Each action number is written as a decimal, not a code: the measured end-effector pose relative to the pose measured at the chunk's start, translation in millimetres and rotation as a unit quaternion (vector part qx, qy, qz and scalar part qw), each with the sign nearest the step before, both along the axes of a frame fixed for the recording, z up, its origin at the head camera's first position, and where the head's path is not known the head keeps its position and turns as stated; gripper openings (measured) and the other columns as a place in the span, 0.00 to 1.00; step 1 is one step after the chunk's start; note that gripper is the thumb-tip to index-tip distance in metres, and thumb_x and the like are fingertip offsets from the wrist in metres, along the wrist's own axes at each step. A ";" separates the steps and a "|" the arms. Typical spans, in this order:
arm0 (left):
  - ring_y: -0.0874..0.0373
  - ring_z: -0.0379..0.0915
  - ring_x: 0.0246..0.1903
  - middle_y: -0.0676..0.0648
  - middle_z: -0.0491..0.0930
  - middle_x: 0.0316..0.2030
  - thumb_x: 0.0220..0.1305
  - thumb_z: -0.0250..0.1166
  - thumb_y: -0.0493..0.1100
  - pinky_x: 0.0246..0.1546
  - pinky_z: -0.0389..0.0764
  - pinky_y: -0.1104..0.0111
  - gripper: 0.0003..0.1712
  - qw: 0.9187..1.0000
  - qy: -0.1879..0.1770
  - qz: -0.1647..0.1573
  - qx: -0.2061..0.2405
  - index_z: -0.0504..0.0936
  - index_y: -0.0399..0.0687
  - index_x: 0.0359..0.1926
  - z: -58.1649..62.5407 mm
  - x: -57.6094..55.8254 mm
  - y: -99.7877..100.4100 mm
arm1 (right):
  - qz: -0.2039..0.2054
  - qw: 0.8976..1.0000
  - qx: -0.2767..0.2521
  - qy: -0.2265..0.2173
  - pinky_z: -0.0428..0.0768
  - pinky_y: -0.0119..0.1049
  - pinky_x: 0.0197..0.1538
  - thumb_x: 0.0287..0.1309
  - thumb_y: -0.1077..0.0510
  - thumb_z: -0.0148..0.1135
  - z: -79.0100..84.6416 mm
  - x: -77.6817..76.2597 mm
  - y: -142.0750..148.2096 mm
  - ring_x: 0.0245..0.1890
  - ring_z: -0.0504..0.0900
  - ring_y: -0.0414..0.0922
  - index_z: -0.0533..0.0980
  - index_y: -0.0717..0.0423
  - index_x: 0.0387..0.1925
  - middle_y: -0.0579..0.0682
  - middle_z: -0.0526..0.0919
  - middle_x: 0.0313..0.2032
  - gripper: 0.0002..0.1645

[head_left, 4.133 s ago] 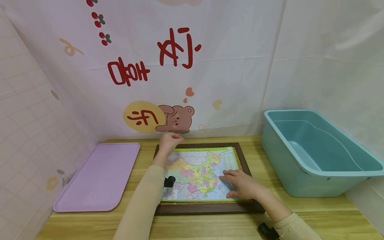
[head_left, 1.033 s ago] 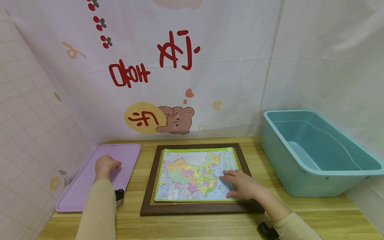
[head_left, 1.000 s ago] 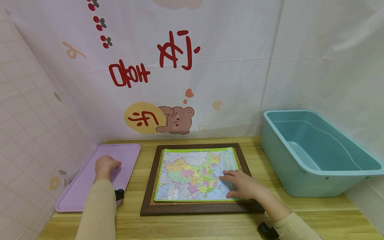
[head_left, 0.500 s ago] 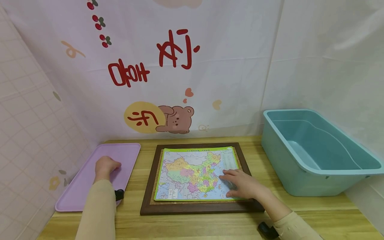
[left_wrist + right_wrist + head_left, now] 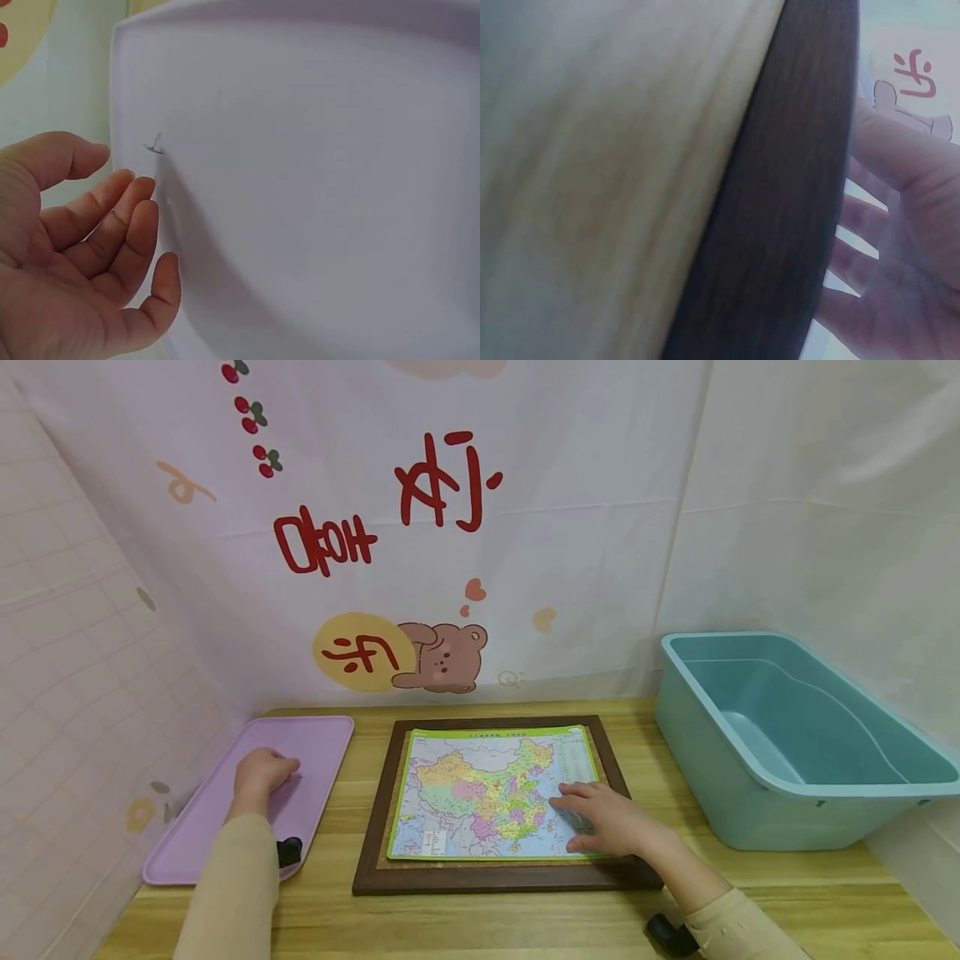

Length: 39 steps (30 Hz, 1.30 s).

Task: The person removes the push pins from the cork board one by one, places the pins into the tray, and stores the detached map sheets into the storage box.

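In the head view my left hand point(image 5: 262, 777) is low over the pink tray point(image 5: 206, 827). The left wrist view shows the left hand's fingers loosely bent and the thumb apart from them, with nothing between. A small metal thumbtack point(image 5: 154, 145) lies on the tray just beyond those fingertips, its pin pointing up. My right hand point(image 5: 611, 818) rests, fingers spread, on the right side of a colourful map point(image 5: 472, 802) with a green border. Beneath the map is a corkboard with a dark brown wooden frame point(image 5: 510, 881).
A deep blue-green plastic tub point(image 5: 738, 802) stands at the right. Behind the wood-grain table point(image 5: 450, 931) hangs a white cloth backdrop point(image 5: 585, 527) with a printed bear. The tray reaches close to the left wall cloth point(image 5: 82, 677).
About four seconds ago my left hand was at the map's upper left corner with fingertips together; since then it has moved left to the tray. My right hand has stayed on the map.
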<state>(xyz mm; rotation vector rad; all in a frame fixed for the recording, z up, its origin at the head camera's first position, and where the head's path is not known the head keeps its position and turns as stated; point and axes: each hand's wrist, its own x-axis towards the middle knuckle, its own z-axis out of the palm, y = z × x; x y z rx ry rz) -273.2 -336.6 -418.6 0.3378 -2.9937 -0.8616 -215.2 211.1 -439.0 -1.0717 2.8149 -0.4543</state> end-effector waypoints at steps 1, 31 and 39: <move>0.40 0.75 0.35 0.39 0.80 0.26 0.61 0.60 0.44 0.41 0.74 0.52 0.20 1.000 0.002 -0.002 0.000 0.81 0.26 0.34 0.3 -0.3 0.0 | 0.000 1.000 -0.001 -0.001 0.70 0.61 0.60 0.55 0.44 0.72 0.1 0.0 0.0 0.64 0.67 0.65 0.73 0.58 0.64 0.63 0.69 0.66 0.39; 0.38 0.79 0.42 0.34 0.84 0.38 0.64 0.66 0.43 0.43 0.78 0.48 0.22 0.986 0.109 -0.127 0.005 0.80 0.25 0.50 3.5 33.0 52.6 | -0.009 1.000 -0.012 -0.003 0.71 0.60 0.58 0.53 0.48 0.74 1.7 -0.2 0.9 0.63 0.68 0.65 0.75 0.60 0.62 0.63 0.70 0.65 0.38; 0.39 0.80 0.43 0.33 0.83 0.42 0.65 0.67 0.48 0.44 0.79 0.49 0.29 0.985 0.110 -0.133 0.018 0.77 0.25 0.54 -1.0 42.8 65.5 | -0.007 0.998 -0.038 0.041 0.72 0.59 0.58 0.53 0.47 0.74 -5.1 -4.1 7.5 0.59 0.73 0.64 0.75 0.61 0.61 0.62 0.76 0.59 0.37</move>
